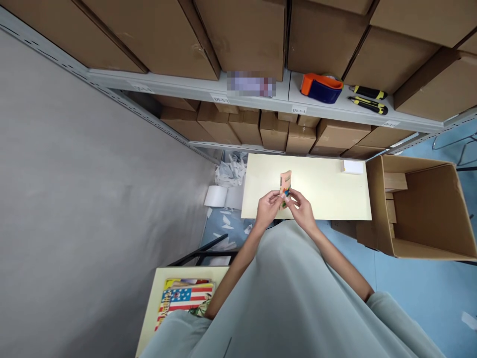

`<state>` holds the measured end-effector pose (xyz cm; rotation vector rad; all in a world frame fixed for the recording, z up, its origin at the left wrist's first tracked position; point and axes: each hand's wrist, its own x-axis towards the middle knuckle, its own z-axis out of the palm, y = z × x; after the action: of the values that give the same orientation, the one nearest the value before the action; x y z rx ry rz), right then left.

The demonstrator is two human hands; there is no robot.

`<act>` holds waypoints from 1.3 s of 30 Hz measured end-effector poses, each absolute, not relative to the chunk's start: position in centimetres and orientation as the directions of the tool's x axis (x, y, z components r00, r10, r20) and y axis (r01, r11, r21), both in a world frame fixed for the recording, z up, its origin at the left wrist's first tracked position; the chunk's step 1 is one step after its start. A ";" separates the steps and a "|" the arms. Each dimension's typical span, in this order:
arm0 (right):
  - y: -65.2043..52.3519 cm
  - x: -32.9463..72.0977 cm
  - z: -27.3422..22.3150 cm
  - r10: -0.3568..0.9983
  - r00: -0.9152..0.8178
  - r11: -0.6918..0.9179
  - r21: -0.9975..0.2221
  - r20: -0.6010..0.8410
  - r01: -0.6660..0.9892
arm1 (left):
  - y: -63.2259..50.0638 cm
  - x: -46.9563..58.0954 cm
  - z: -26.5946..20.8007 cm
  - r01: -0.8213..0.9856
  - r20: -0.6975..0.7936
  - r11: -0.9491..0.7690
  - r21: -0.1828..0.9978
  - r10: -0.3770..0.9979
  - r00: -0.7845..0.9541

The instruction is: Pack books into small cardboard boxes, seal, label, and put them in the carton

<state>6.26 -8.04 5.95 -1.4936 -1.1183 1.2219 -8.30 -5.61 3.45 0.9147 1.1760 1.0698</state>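
Observation:
A small, narrow peach-coloured packet (285,180) with a dark barcode-like patch and a blue and green print is held up over the pale table (328,199). My left hand (267,208) pinches its lower left side. On the opposite side, the fingers of my right hand (303,210) close on its lower right edge. The thumbs of both hands meet near the packet's lower part and cover some of it. Whether it is a box or a soft pouch, I cannot tell.
A small white box (352,167) lies at the table's back right. Right of the table stands an open carton (432,209) with smaller boxes inside. A shelf (261,102) ahead bears cartons, a tape dispenser (322,88) and cutters (368,93). Books (186,298) lie behind my left arm.

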 end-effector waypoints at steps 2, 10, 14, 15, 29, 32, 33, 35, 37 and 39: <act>-7.9 6.1 5.7 0.969 0.142 -0.223 -0.962 -0.202 0.155 | -6.1 -8.1 3.9 -0.129 -0.230 0.243 0.961 0.967 0.105; -7.6 7.7 4.1 0.944 0.144 -0.296 -0.955 -0.298 -0.033 | -5.7 -9.6 3.1 0.018 -0.249 0.249 0.968 0.968 0.028; -7.9 7.8 4.0 0.939 0.120 -0.311 -0.945 -0.322 -0.100 | -4.9 -10.8 1.4 0.035 -0.356 0.356 0.934 0.935 -0.007; -8.0 7.7 3.9 0.938 0.115 -0.315 -0.942 -0.328 -0.112 | -4.9 -11.0 1.1 0.021 -0.383 0.383 0.924 0.923 0.023; -4.9 8.6 0.5 0.971 0.114 -0.224 -0.968 -0.211 0.116 | -4.4 -12.9 0.6 0.267 -0.069 0.081 0.960 0.996 -0.052; -3.5 8.2 -0.3 0.973 0.068 -0.230 -0.964 -0.223 0.136 | -4.1 -13.5 0.5 0.304 -0.067 0.085 0.949 0.995 -0.068; -3.0 7.9 -0.6 0.971 0.052 -0.240 -0.961 -0.235 0.135 | -4.0 -13.7 0.3 0.300 -0.080 0.100 0.949 0.994 -0.078; -1.8 7.4 -1.3 0.958 0.037 -0.286 -0.951 -0.284 0.113 | -3.5 -14.0 -0.4 0.286 -0.114 0.149 0.947 0.984 -0.135; -0.5 6.7 -2.1 0.930 0.037 -0.368 -0.926 -0.366 0.081 | -2.7 -14.5 -1.3 0.245 -0.172 0.223 0.944 0.962 -0.211; 1.0 5.9 -3.0 0.897 0.042 -0.442 -0.895 -0.440 0.061 | -1.6 -15.0 -2.3 0.169 -0.252 0.299 0.939 0.934 -0.252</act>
<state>5.93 1.00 -3.01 -1.6066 -0.9881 1.4823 -15.00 -1.65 -2.34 1.0207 1.6513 1.0480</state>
